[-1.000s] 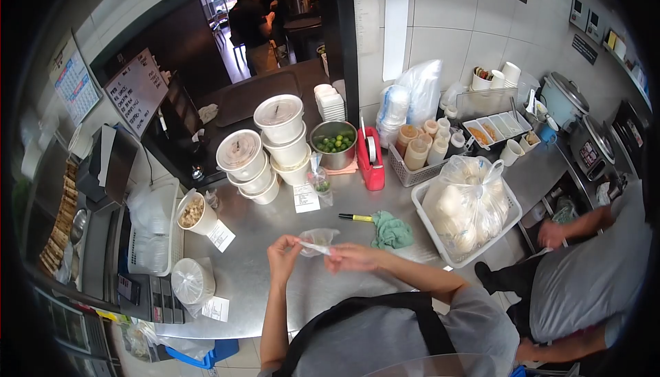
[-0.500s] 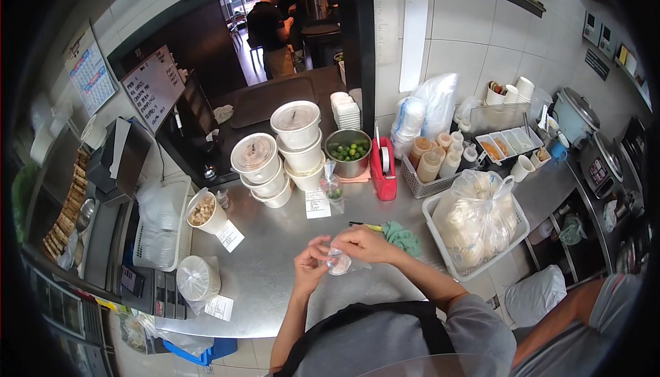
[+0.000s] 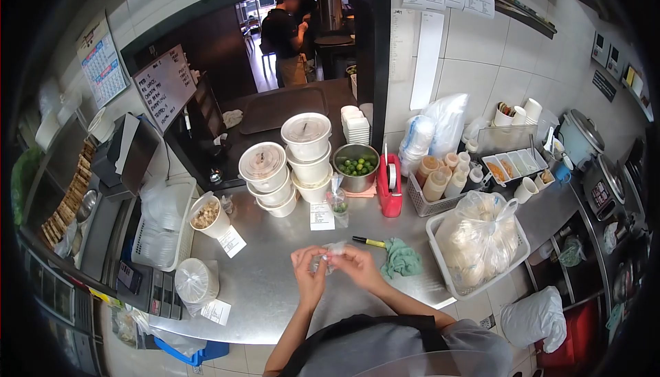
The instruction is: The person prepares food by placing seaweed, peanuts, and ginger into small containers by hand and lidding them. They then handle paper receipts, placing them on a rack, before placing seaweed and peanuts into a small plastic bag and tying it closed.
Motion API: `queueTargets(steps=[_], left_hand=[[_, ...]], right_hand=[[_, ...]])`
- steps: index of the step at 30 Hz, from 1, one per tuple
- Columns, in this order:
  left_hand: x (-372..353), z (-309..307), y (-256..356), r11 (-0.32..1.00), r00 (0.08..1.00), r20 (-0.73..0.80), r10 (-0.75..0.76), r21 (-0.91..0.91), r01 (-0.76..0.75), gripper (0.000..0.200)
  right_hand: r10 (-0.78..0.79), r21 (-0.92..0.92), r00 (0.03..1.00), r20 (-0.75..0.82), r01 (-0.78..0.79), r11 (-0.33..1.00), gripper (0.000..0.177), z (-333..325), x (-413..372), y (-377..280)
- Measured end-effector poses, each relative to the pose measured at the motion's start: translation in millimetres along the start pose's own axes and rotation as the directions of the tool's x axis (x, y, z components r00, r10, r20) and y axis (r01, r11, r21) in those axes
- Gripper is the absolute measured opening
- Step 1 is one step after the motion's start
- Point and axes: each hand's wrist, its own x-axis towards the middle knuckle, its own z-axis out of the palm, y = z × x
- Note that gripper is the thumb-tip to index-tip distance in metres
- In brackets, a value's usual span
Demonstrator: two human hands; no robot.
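Observation:
Both hands are together over the steel counter [image 3: 268, 301], pinching a small clear plastic bag [image 3: 336, 247]. My left hand [image 3: 309, 271] has its fingertips closed on the bag's left side. From the right, my right hand [image 3: 356, 267] pinches the same bag, its fingertips almost touching those of the left. Fingers cover much of the bag, so its contents are hard to make out. Just right of the hands lie a yellow-and-black marker [image 3: 369, 242] and a crumpled green cloth [image 3: 401, 258]. Beyond them stands a small tied bag [image 3: 337, 202] by a receipt [image 3: 322, 217].
Stacked lidded tubs [image 3: 264, 166], a pot of limes [image 3: 356, 166] and a red tape dispenser [image 3: 390, 195] line the counter's back. A white basket [image 3: 448, 277] of bagged goods stands right. At left are a filled paper bowl [image 3: 208, 216] and a bagged tub [image 3: 196, 281]. People [image 3: 282, 40] stand beyond the hatch.
The view has shifted, moving the counter lower in frame. The small bag, hanging below my fingers before, now shows above them. A neighbour's arm at lower right has left view.

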Motion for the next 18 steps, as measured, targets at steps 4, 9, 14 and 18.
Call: queueTargets(steps=[4,9,14,18], left_hand=[[-6.2,18.4,-3.4,0.794,0.946,-0.015,-0.325,-0.547,0.264,0.007],[-7.8,30.0,-7.4,0.633,0.896,-0.021,-0.443,-0.715,0.296,0.007],[-6.8,31.3,-5.5,0.712,0.886,-0.074,-0.458,-0.627,0.316,0.005],[-11.1,34.8,-8.9,0.730,0.877,-0.060,-0.477,-0.583,0.357,0.004]], right_hand=[[-0.336,-0.433,0.940,0.055,0.326,0.841,0.015,10.9,-5.6,-4.8],[-0.359,-0.575,0.933,0.013,0.301,0.761,0.020,11.6,0.3,2.7],[-0.343,-0.512,0.937,-0.058,0.267,0.816,0.028,13.0,4.5,11.5],[-0.347,-0.536,0.935,-0.075,0.256,0.805,0.030,9.9,6.0,24.3]])
